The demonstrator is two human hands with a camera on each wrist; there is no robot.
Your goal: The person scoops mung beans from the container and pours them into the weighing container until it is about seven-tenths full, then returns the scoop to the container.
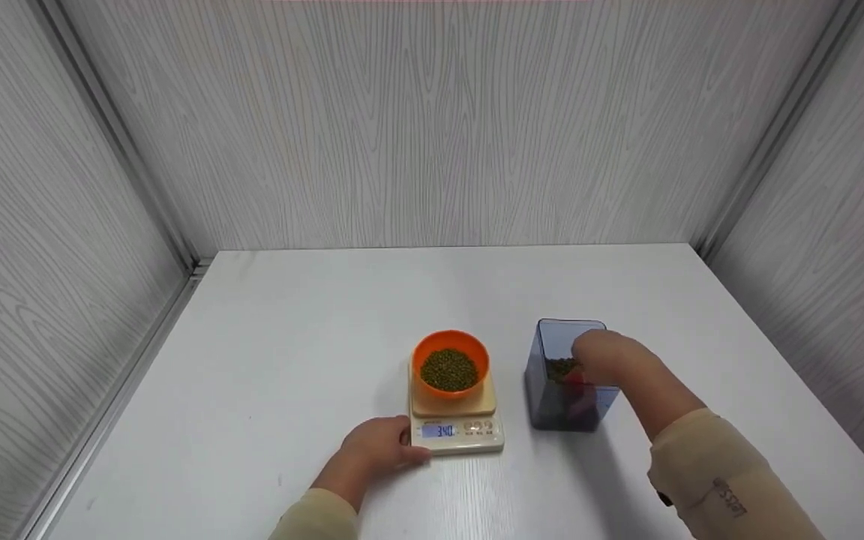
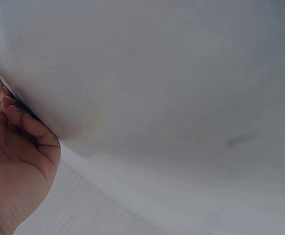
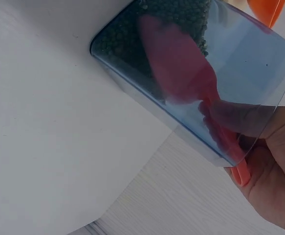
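Observation:
In the head view, my left hand [image 1: 379,448] holds the left front corner of a kitchen scale [image 1: 458,444], its thumb along the front edge. Curled fingers of that hand show at the left of the left wrist view. On the scale's platform stands an orange bowl [image 1: 481,361] with green mung beans [image 1: 448,370] in it. My right hand [image 1: 612,356] reaches into a clear bluish container [image 1: 544,401]. Through its wall, the right wrist view shows thumb and fingers gripping a red scoop [image 3: 181,63]. The scoop's blade lies against the mung beans [image 3: 174,12] inside.
A white table [image 1: 289,337] carries the scale and, to its right, the container. Pale wood-grain panels stand behind the table [image 1: 432,127] and on both sides. The scale's display [image 1: 439,430] is lit.

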